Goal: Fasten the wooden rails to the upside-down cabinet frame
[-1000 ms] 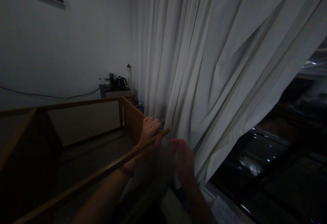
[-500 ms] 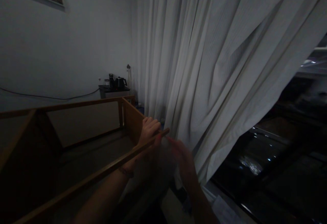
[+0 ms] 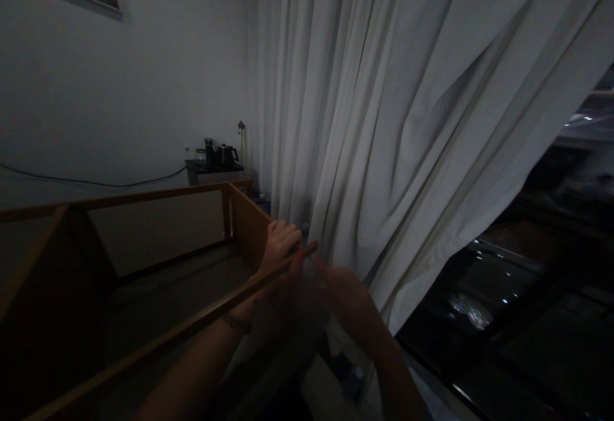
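A wooden frame like an open shelf unit lies across the left side, with upright boards between its rails. My left hand is closed over the corner of the frame, fingers on top of the end board and the thumb tip under the front rail. A bracelet circles that wrist. My right hand hovers just right of the rail's end, blurred, its fingertips pointing at the corner. A dim, greyish patch shows between the hands; I cannot make out what it is.
A long white curtain hangs right beside the corner. At the back, a small cabinet carries a black kettle. A cable runs along the wall. Dark glass with reflections is on the right.
My right hand has turned and shifted slightly right, its forearm swinging outward to the right. My left hand and the wooden frame stay in place.
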The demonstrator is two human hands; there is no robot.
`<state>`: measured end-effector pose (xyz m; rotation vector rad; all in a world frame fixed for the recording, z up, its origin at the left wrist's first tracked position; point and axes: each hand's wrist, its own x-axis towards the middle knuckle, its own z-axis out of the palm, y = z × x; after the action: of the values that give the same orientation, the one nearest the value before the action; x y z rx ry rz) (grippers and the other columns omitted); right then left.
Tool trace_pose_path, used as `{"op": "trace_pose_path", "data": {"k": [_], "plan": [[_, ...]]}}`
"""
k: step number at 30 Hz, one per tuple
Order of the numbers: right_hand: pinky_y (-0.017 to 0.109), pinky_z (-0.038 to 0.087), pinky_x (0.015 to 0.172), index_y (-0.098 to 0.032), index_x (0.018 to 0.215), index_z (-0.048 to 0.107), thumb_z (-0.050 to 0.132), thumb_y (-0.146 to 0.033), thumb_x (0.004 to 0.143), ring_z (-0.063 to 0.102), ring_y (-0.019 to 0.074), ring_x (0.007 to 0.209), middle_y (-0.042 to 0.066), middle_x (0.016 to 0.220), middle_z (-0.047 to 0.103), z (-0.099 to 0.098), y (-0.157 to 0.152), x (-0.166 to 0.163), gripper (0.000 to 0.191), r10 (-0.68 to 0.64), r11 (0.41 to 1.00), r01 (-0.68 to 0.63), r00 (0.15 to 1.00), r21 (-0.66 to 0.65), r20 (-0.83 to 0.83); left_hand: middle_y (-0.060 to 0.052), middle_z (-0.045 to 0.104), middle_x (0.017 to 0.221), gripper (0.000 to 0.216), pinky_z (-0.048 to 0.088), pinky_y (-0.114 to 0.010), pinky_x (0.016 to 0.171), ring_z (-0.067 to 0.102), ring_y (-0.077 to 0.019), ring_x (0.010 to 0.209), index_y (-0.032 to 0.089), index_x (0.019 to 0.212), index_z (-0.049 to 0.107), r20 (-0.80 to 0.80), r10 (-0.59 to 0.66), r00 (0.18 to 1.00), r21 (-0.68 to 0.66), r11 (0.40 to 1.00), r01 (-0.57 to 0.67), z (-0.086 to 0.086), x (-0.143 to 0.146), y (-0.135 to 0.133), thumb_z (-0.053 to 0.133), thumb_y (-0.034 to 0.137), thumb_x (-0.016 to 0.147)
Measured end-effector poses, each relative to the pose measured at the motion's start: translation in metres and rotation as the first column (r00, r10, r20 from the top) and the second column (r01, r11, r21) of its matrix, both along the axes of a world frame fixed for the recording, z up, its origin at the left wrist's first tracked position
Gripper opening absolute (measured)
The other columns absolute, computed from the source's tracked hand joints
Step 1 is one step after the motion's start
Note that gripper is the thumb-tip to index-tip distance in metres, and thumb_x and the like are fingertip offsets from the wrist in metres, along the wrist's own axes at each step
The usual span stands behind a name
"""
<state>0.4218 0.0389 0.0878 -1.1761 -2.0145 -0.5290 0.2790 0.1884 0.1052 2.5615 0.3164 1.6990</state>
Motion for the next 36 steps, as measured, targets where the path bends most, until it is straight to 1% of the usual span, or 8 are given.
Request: {"op": "trace_pose_path", "data": {"k": [6,11,15,18,21,24,31,36], "plan": [[0.03,0.056,0.077,-0.029,0.154,0.024,0.047,-0.018,0.1,0.067,0.0181,0.087,0.006,0.096,0.071,0.005,0.004,0.0,0.059,0.095,0.995,-0.094,0.995,0.026,-0.043,-0.002,0.042,0.065,0.044,0.031,-0.043,0.074,0.041,-0.0222,0.069,0.023,0.068,0.037,0.024,0.024,0.999,0.005,1.0,-0.024,-0.003,0.003,0.002,0.018,0.053,0.094],[0.026,0.055,0.07,-0.029,0.133,0.059,0.046,-0.036,0.101,0.068,0.0158,0.078,0.004,0.09,0.073,-0.001,0.007,-0.014,0.035,0.132,0.989,-0.148,0.914,-0.012,-0.384,-0.002,0.042,0.065,0.044,0.031,-0.042,0.073,0.041,-0.0223,0.069,0.023,0.069,0.039,0.017,0.019,1.0,0.033,0.999,-0.019,-0.005,0.004,0.005,0.019,0.052,0.094],[0.023,0.049,0.054,-0.021,0.097,0.075,0.038,-0.049,0.101,0.062,0.013,0.056,0.001,0.062,0.066,0.001,0.008,-0.035,0.046,0.0,0.984,-0.137,0.624,-0.11,-0.782,-0.002,0.042,0.065,0.042,0.031,-0.042,0.072,0.041,-0.0222,0.07,0.023,0.07,0.038,0.037,0.013,0.999,0.046,0.999,-0.015,-0.005,0.003,0.004,0.019,0.051,0.094],[0.02,0.042,0.041,-0.018,0.108,0.068,0.042,-0.059,0.097,0.052,0.011,0.041,-0.004,0.049,0.057,0.005,0.011,-0.045,0.05,-0.084,0.949,-0.273,0.257,-0.156,-0.963,-0.002,0.042,0.066,0.04,0.032,-0.042,0.073,0.041,-0.0221,0.07,0.023,0.07,0.038,0.029,0.026,0.999,0.044,0.999,-0.027,-0.004,0.003,0.002,0.02,0.048,0.095],[0.018,0.037,0.037,-0.02,0.125,0.055,0.05,-0.061,0.092,0.046,0.0099,0.035,-0.008,0.046,0.053,0.007,0.013,-0.05,0.053,-0.109,0.905,-0.404,0.075,-0.13,-0.991,-0.001,0.041,0.066,0.041,0.032,-0.042,0.072,0.04,-0.0216,0.07,0.023,0.07,0.037,0.032,0.025,0.999,0.046,0.999,-0.027,-0.003,0.002,0.001,0.019,0.049,0.096],[0.019,0.042,0.042,-0.021,0.118,0.056,0.048,-0.059,0.094,0.051,0.0107,0.04,-0.007,0.05,0.056,0.003,0.014,-0.049,0.046,-0.061,0.934,-0.344,0.123,-0.1,-0.991,-0.002,0.041,0.067,0.042,0.032,-0.043,0.072,0.04,-0.0216,0.071,0.022,0.071,0.037,0.025,0.025,0.999,0.05,0.998,-0.026,-0.003,0.001,0.0,0.018,0.05,0.097],[0.03,0.056,0.075,-0.024,0.101,0.069,0.053,-0.042,0.096,0.072,0.0182,0.081,0.004,0.087,0.075,-0.023,0.015,-0.023,0.024,-0.052,0.994,0.104,0.72,0.033,-0.692,-0.002,0.042,0.065,0.045,0.031,-0.042,0.071,0.04,-0.0214,0.069,0.022,0.069,0.037,0.054,0.023,0.998,0.052,0.998,-0.026,-0.004,0.003,0.002,0.017,0.052,0.096],[0.028,0.058,0.062,-0.024,0.128,0.056,0.052,-0.041,0.097,0.071,0.0163,0.06,0.002,0.077,0.075,-0.019,0.008,-0.03,0.036,-0.041,0.999,0.043,0.655,-0.017,-0.754,-0.001,0.041,0.064,0.044,0.031,-0.041,0.071,0.039,-0.0214,0.068,0.022,0.069,0.037,0.053,0.022,0.998,0.049,0.998,-0.024,-0.004,0.004,0.002,0.017,0.051,0.096]]}}
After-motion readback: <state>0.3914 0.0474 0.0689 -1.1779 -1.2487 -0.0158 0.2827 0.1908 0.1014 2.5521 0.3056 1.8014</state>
